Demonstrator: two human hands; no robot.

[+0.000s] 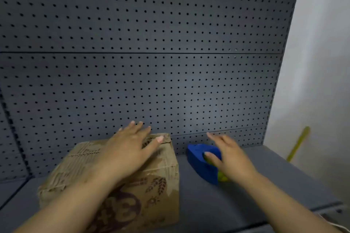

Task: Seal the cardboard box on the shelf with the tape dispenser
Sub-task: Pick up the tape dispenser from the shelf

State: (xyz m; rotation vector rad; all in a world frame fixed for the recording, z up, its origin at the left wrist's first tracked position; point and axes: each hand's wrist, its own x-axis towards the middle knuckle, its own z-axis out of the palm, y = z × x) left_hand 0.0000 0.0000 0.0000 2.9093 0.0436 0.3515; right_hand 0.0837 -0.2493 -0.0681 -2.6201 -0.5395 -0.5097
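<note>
cardboard box (121,176) under flat left hand (130,149); right hand (231,159) (fingers spread) over tape dispenser (202,164).

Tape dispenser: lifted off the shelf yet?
No. The blue tape dispenser lies on the shelf right of the cardboard box, with the right hand open over it, fingers not closed.

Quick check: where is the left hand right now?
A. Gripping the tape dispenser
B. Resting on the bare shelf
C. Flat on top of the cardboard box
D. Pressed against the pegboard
C: the left hand lies open, palm down, on the cardboard box, while the right hand reaches over the blue tape dispenser.
</note>
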